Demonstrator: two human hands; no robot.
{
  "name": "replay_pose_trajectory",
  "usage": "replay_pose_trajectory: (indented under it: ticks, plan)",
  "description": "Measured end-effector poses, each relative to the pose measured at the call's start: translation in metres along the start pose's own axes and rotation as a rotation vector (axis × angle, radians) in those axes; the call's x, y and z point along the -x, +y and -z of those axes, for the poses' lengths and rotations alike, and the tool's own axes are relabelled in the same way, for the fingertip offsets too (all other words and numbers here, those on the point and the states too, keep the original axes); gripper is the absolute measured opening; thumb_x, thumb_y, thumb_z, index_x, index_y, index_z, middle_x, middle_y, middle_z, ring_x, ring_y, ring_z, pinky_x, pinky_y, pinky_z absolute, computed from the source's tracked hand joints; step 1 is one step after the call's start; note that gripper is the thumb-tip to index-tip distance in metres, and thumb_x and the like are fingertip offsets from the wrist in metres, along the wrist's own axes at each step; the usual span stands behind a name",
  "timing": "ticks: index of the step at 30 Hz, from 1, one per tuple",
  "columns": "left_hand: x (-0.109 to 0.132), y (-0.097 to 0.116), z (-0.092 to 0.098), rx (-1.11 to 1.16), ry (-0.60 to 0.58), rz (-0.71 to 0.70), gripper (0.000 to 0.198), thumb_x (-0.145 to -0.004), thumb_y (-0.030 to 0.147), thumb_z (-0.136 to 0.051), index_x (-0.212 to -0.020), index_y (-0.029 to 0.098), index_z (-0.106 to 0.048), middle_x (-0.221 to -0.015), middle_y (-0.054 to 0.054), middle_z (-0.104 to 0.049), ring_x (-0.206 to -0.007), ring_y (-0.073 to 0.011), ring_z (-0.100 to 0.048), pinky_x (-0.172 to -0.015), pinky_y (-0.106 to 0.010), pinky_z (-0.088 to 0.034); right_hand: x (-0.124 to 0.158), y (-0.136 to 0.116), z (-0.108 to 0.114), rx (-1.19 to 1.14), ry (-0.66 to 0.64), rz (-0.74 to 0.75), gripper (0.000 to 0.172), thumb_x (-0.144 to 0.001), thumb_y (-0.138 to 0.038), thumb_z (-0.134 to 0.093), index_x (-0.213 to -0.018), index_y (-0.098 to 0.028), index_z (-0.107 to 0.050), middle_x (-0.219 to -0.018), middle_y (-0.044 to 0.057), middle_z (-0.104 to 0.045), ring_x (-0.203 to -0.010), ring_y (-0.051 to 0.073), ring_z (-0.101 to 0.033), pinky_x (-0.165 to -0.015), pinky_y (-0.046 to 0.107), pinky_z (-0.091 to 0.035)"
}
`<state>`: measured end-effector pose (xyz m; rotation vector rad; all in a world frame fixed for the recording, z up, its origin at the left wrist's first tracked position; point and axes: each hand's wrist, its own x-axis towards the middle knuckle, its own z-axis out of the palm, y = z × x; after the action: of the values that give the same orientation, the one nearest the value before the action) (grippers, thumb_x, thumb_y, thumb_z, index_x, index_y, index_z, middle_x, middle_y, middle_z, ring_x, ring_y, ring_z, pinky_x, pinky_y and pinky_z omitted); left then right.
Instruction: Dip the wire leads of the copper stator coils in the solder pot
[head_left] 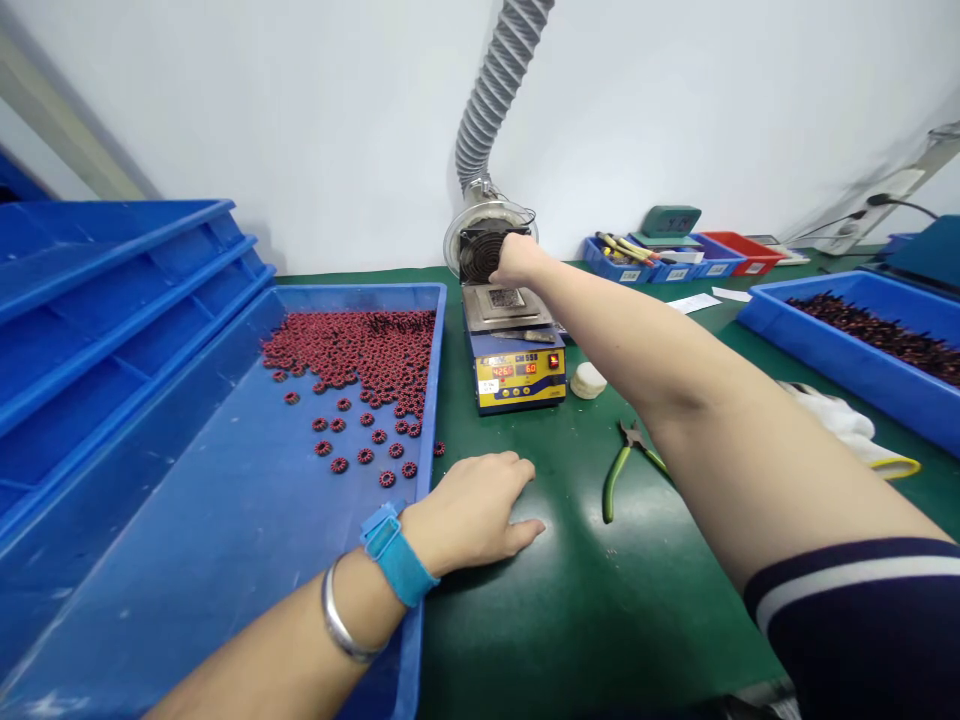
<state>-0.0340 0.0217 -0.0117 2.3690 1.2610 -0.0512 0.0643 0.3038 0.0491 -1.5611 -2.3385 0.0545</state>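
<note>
My right hand (516, 260) reaches far forward and grips the small black fan (480, 252) at the mouth of the grey extraction hose (495, 85), its fingers closed on the fan's edge. Just below stands a blue and yellow solder pot (516, 368) with a red digital display. My left hand (472, 512) rests palm down on the green mat (600, 590), fingers loosely spread, holding nothing. It lies beside the rim of a large blue tray (187, 540) holding several red wound coils (360, 350). A blue wrist strap and a metal bangle sit on my left wrist.
Green-handled pliers (619, 470) lie on the mat under my right forearm, near a small white round object (588, 380). White gloves (847, 425) and a blue tray of dark coils (877, 335) sit right. Stacked blue trays (97, 290) stand left; small bins (675, 260) line the back.
</note>
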Motion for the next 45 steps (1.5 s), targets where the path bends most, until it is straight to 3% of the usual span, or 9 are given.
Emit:
replay_pose_trajectory:
  ticks: [7, 12, 18, 23, 28, 33, 38, 41, 45]
  plan:
    - [-0.001, 0.001, 0.000, 0.000, -0.004, 0.000, 0.035, -0.085, 0.037, -0.062, -0.110, 0.014, -0.059, -0.111, -0.012, -0.063, -0.104, -0.0311, -0.061, -0.090, -0.044, -0.050, 0.002, -0.003, -0.004, 0.064, 0.015, -0.061, 0.043, -0.072, -0.019, -0.076, -0.111, -0.007, -0.064, -0.106, 0.016, -0.066, -0.102, 0.030, -0.064, -0.091, 0.036, -0.053]
    - [0.000, 0.002, 0.002, 0.002, -0.008, 0.003, 0.036, -0.085, 0.037, -0.063, -0.111, 0.013, -0.059, -0.112, -0.012, -0.063, -0.106, -0.0310, -0.061, -0.091, -0.045, -0.050, 0.003, -0.004, -0.003, 0.044, 0.017, -0.091, 0.041, -0.072, -0.018, -0.075, -0.108, -0.002, -0.062, -0.104, 0.018, -0.065, -0.102, 0.031, -0.064, -0.091, 0.037, -0.053]
    - [-0.001, -0.004, 0.002, 0.049, 0.098, -0.012, 0.035, -0.083, 0.036, -0.064, -0.109, 0.013, -0.060, -0.107, -0.012, -0.064, -0.099, -0.0298, -0.062, -0.087, -0.045, -0.051, 0.018, -0.008, 0.027, -0.140, 0.113, -0.088, 0.038, -0.073, -0.018, -0.076, -0.103, 0.001, -0.063, -0.096, 0.016, -0.065, -0.103, 0.031, -0.063, -0.094, 0.043, -0.052]
    - [-0.006, -0.009, -0.002, 0.470, 0.478, 0.048, 0.033, -0.077, 0.034, -0.069, -0.102, 0.015, -0.060, -0.100, -0.009, -0.067, -0.090, -0.0224, -0.063, -0.081, -0.038, -0.052, 0.076, -0.014, 0.048, -0.726, 0.011, -0.114, 0.014, -0.082, -0.022, -0.070, -0.081, -0.009, -0.065, -0.074, 0.008, -0.064, -0.081, 0.020, -0.066, -0.078, 0.037, -0.059]
    - [-0.013, -0.010, 0.004, 1.105, 0.648, 0.139, 0.038, -0.070, 0.033, -0.074, -0.099, 0.013, -0.059, -0.087, -0.006, -0.066, -0.075, -0.0128, -0.062, -0.068, -0.027, -0.053, 0.163, -0.016, 0.021, -1.135, -0.053, 0.011, 0.027, -0.069, -0.031, -0.082, -0.081, -0.015, -0.064, -0.076, 0.004, -0.068, -0.069, 0.015, -0.067, -0.067, 0.028, -0.059]
    - [-0.013, -0.008, 0.009, 1.332, 0.703, 0.165, 0.048, -0.062, 0.044, -0.080, -0.093, 0.011, -0.062, -0.078, -0.004, -0.065, -0.070, -0.0110, -0.061, -0.056, -0.020, -0.049, 0.231, -0.025, -0.017, -1.059, 0.267, 0.254, 0.022, -0.074, -0.032, -0.075, -0.081, -0.017, -0.062, -0.078, 0.003, -0.069, -0.071, 0.016, -0.067, -0.069, 0.030, -0.057]
    - [-0.015, -0.005, 0.005, 1.305, 0.688, 0.174, 0.043, -0.060, 0.043, -0.080, -0.082, 0.011, -0.062, -0.073, -0.002, -0.064, -0.063, -0.0094, -0.058, -0.053, -0.019, -0.048, 0.255, -0.032, -0.029, -0.829, 0.515, 0.389, 0.004, -0.082, -0.018, -0.064, -0.084, -0.019, -0.061, -0.077, 0.002, -0.065, -0.073, 0.014, -0.061, -0.070, 0.029, -0.052]
    - [-0.015, -0.019, 0.015, 1.145, 0.737, 0.193, 0.035, -0.065, 0.038, -0.075, -0.083, 0.011, -0.062, -0.072, -0.003, -0.065, -0.064, -0.0123, -0.061, -0.054, -0.021, -0.048, 0.261, -0.024, -0.038, -0.833, 0.434, 0.363, 0.015, -0.082, -0.021, -0.066, -0.095, -0.018, -0.061, -0.085, 0.003, -0.065, -0.079, 0.016, -0.062, -0.075, 0.031, -0.052]
    - [0.007, -0.072, 0.045, 0.537, 0.972, 0.436, 0.014, -0.070, 0.020, -0.069, -0.081, 0.013, -0.064, -0.074, -0.001, -0.064, -0.069, -0.0124, -0.060, -0.067, -0.024, -0.049, 0.269, -0.009, -0.057, -0.714, -0.042, 0.278, 0.035, -0.068, -0.025, -0.080, -0.096, -0.016, -0.061, -0.090, 0.005, -0.064, -0.081, 0.018, -0.062, -0.076, 0.033, -0.052]
